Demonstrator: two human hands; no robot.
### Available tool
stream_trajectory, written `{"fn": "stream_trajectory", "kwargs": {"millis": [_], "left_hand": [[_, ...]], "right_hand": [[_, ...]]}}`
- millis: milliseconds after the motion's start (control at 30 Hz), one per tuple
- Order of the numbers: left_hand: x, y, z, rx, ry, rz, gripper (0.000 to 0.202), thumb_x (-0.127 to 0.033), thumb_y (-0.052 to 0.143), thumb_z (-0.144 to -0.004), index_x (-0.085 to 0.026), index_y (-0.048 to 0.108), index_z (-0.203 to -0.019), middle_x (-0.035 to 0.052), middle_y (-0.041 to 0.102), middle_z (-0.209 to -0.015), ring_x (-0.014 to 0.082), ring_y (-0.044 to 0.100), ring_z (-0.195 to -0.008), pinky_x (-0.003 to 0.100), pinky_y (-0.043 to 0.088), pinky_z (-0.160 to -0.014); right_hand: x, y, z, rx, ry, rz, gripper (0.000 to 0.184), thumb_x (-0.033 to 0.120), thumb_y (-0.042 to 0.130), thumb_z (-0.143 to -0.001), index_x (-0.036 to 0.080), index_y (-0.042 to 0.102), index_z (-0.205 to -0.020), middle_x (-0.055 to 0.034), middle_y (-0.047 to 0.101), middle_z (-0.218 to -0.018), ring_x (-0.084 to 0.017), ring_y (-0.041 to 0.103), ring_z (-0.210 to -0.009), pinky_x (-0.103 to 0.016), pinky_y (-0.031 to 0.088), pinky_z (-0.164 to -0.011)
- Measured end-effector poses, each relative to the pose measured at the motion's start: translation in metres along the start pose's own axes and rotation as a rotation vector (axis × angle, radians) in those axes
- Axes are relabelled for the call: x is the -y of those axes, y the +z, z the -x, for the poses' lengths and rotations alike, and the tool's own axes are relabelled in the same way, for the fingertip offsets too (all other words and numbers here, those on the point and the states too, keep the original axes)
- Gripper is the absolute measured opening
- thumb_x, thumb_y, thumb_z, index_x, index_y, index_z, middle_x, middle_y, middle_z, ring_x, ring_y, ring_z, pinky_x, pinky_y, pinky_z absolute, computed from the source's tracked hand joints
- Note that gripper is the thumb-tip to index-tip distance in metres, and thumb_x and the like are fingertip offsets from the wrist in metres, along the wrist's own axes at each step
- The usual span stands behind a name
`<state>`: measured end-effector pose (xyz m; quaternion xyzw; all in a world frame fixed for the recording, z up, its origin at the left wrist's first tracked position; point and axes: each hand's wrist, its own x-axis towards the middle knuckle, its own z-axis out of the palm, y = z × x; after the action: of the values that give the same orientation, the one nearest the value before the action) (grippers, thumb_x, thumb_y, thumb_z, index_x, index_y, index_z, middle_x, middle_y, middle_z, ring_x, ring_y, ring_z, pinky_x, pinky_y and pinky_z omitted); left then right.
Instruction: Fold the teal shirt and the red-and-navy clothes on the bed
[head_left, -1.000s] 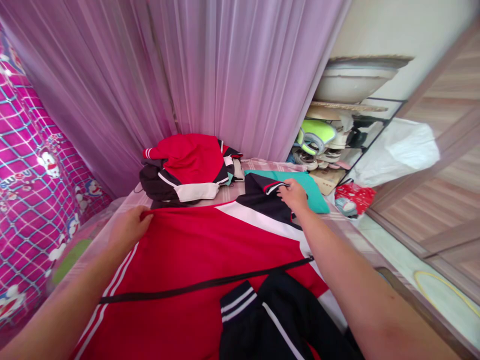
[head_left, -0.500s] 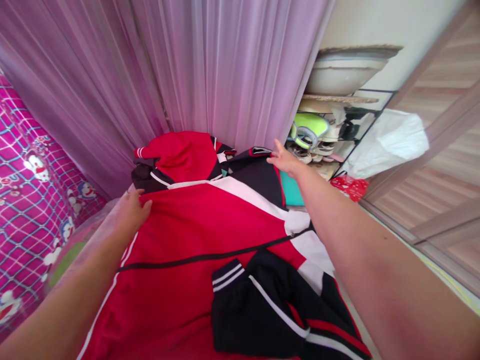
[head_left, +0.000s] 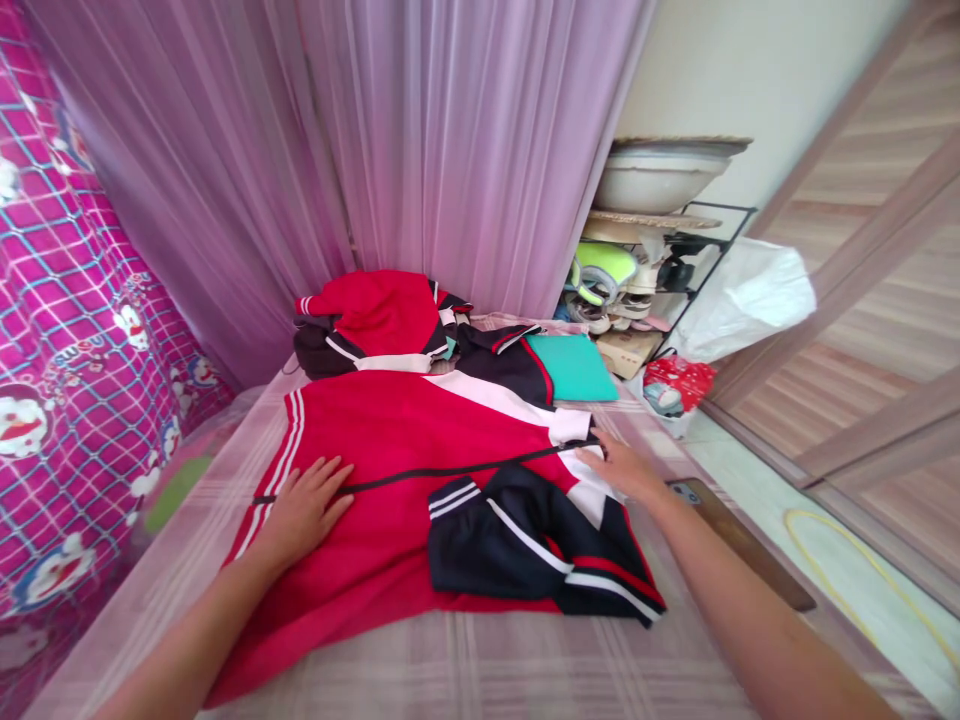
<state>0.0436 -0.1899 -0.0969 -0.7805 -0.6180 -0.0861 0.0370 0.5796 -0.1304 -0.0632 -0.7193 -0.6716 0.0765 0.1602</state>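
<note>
A red, white and black zip jacket lies spread on a plaid sheet, its black zipper running across it. One black sleeve with a white-striped cuff is folded in over the front. My left hand rests flat on the red cloth near the striped hem, fingers spread. At the white collar, my right hand has its thumb and fingers on the jacket's edge, closed on the cloth there. Beyond the jacket sits a bunched red and black garment.
A teal flat item lies beside the far sleeve. Near my right forearm is a phone on a brown board. A shoe rack stands behind, with a white bag. Purple curtains hang at the back.
My left hand has let go of the far hem edge and come nearer, now flat on the cloth. My right hand moved from the far sleeve to the collar. The view has shifted back.
</note>
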Motion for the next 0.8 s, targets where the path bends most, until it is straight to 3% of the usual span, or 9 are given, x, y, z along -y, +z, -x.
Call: {"fn": "stream_trajectory", "kwargs": {"millis": [167,367,467,533,600,700,800], "left_hand": [[0.0,-0.002,0.012,-0.024,0.012,-0.054,0.052,-0.048,0.042,-0.094,-0.023,0.059,-0.136,0.0111,0.056,-0.145,0.0295,0.052,-0.133,0.051,0.041,-0.11],[0.008,-0.003,0.035,-0.017,0.102,-0.03,0.053,-0.052,0.037,-0.096,-0.027,0.058,-0.137,0.0083,0.055,-0.146,0.0245,0.051,-0.135,0.045,0.037,-0.114],[0.009,-0.006,0.047,0.005,0.134,-0.017,0.056,-0.055,0.035,-0.096,-0.027,0.058,-0.137,0.0091,0.054,-0.147,0.0254,0.051,-0.135,0.046,0.038,-0.114],[0.009,-0.012,0.051,0.02,0.139,-0.011,0.057,-0.056,0.034,-0.095,-0.026,0.059,-0.137,0.0096,0.054,-0.146,0.0258,0.051,-0.134,0.046,0.039,-0.113],[0.005,-0.023,0.05,0.054,0.126,-0.009,0.057,-0.058,0.036,-0.094,-0.026,0.06,-0.135,0.0097,0.055,-0.145,0.0263,0.053,-0.132,0.046,0.04,-0.112],[-0.013,-0.044,0.029,0.127,0.064,-0.024,0.054,-0.057,0.036,-0.095,-0.025,0.068,-0.124,0.0097,0.065,-0.134,0.0273,0.061,-0.122,0.048,0.042,-0.108],[-0.042,-0.051,-0.005,0.122,0.045,-0.008,0.055,-0.049,0.027,-0.1,-0.022,0.072,-0.116,0.0101,0.07,-0.124,0.0258,0.064,-0.116,0.045,0.044,-0.106]], "right_hand": [[0.017,-0.011,0.02,0.035,0.051,0.159,0.042,0.025,0.051,-0.089,0.023,0.065,-0.128,-0.0119,0.071,-0.12,-0.027,0.068,-0.105,-0.035,0.051,-0.088],[0.008,-0.032,0.026,0.168,0.05,0.225,0.04,0.02,0.055,-0.083,0.027,0.072,-0.118,-0.0088,0.075,-0.11,-0.028,0.07,-0.099,-0.037,0.054,-0.082],[0.021,-0.04,0.028,0.067,0.009,0.225,0.042,0.019,0.054,-0.084,0.024,0.069,-0.123,-0.0124,0.073,-0.116,-0.03,0.068,-0.105,-0.04,0.054,-0.087],[0.043,-0.045,0.025,-0.056,-0.082,0.202,0.044,0.02,0.05,-0.086,0.021,0.067,-0.127,-0.0136,0.069,-0.123,-0.029,0.066,-0.11,-0.04,0.051,-0.094],[0.072,-0.046,0.015,-0.095,-0.188,0.168,0.042,0.02,0.045,-0.09,0.02,0.068,-0.125,-0.0124,0.069,-0.125,-0.027,0.065,-0.112,-0.037,0.049,-0.097],[0.124,-0.031,-0.01,-0.005,-0.366,0.128,0.04,0.021,0.04,-0.094,0.021,0.071,-0.119,-0.0101,0.071,-0.122,-0.025,0.067,-0.109,-0.034,0.049,-0.097],[0.169,0.006,-0.037,0.111,-0.524,0.092,0.041,0.023,0.037,-0.098,0.021,0.069,-0.124,-0.0091,0.067,-0.13,-0.023,0.062,-0.119,-0.032,0.045,-0.104]]}}
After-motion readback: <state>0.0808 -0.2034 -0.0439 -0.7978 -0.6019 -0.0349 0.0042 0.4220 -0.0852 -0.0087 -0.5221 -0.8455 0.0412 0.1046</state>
